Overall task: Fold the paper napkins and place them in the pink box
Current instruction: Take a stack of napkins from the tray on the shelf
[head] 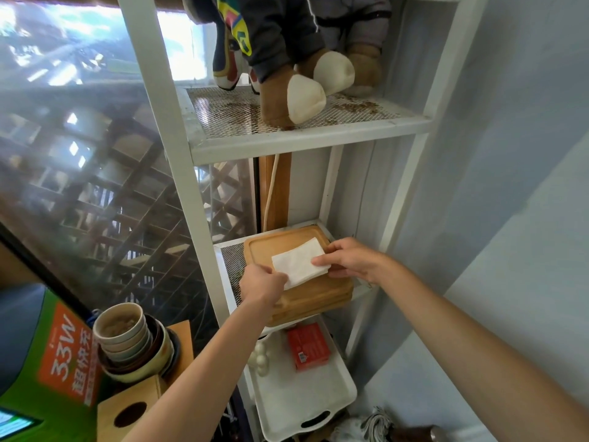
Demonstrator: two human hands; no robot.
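A white paper napkin (298, 261), folded into a rectangle, lies on a wooden cutting board (306, 295) on the middle shelf of a white metal rack. My left hand (263, 282) pinches the napkin's near left corner. My right hand (349, 258) holds its right edge with thumb and fingers. A reddish-pink box (307, 346) lies on a white tray one shelf below, partly hidden by the board.
The white rack (306, 140) has a mesh top shelf with a stuffed toy (306, 94). The white tray (302, 397) also holds small white balls. Stacked bowls (134, 342) sit on a wooden box (137, 406) at the left. A wall stands at the right.
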